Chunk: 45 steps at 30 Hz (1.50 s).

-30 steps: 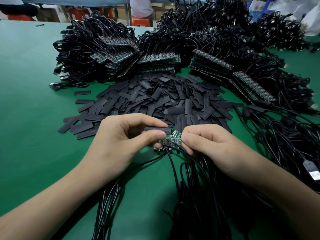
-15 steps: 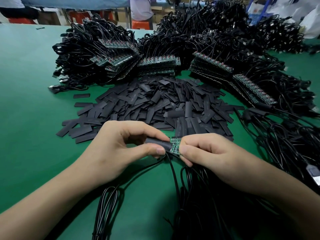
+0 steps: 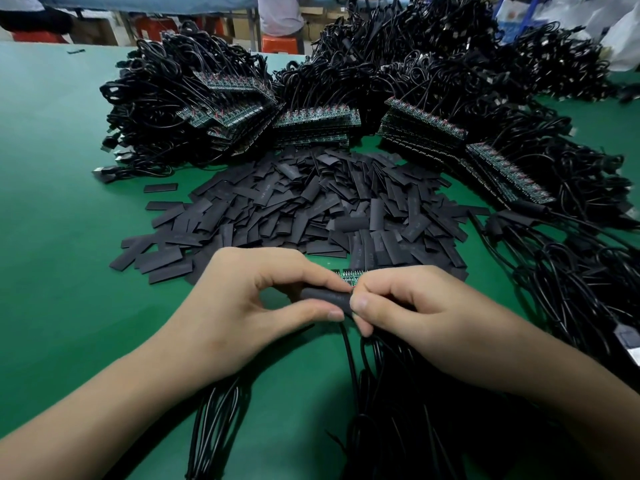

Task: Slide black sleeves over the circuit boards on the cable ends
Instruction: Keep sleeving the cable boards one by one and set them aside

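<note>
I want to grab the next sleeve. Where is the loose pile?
Head view: the sleeve pile lies mid-table on the green mat, just beyond the left hand and right hand, in front of the stacked circuit boards.

My green table [image 3: 52,237] carries a heap of loose black sleeves [image 3: 311,209] at twelve o'clock — cable bundles [image 3: 166,109] stacked behind them, more cables [image 3: 571,278] at three and six.
</note>
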{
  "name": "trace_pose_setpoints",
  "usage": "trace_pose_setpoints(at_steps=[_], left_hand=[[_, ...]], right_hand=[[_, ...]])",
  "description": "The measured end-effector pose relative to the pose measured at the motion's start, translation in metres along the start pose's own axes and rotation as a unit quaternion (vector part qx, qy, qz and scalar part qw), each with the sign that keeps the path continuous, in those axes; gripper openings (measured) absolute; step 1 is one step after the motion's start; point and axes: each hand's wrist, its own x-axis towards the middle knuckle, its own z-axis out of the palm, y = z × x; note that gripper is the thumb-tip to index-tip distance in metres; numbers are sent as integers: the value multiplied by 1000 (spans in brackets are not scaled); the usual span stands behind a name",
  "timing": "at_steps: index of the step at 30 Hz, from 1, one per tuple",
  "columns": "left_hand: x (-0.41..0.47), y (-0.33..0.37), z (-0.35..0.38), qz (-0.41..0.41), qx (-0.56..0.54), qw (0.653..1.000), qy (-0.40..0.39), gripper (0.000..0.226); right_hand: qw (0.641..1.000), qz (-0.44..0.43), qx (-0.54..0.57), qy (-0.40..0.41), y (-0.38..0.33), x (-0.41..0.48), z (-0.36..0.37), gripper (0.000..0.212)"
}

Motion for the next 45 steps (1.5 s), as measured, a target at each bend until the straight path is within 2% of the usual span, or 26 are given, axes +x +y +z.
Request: trace_pose_setpoints(at_steps=[5,9,15,21,27,39,42,45], left_hand=[[0,-2,-3,-47,-50,996,60,20],[-1,-1,-2,-63,-69,993,72,21],[-2,2,1,-56,-57,993,83,20],[-2,3,3,-52,-45,995,73,20],[-1,1,3,-110,-114,982,102,25],[-2,-3,4,-127,-175,974,60,22],[1,-3,3,-130,-156,976,77,23],[4,-2,5,-132,-210,962,114,32]], right_hand=[[989,8,97,107,3,2,-4,19],[985,-2,91,149,1,-1,-5,12],[979,-37,-9,202,-5,-6,3,19],[963,-53,-96,246,-5,-3,12,16],[948,-74,-144,275,-8,-5,8,12],[943,-82,-138,290,-11,-5,15,10],[947,-66,-125,289,-10,-4,13,14],[950,-51,-125,281,-10,-5,11,16]])
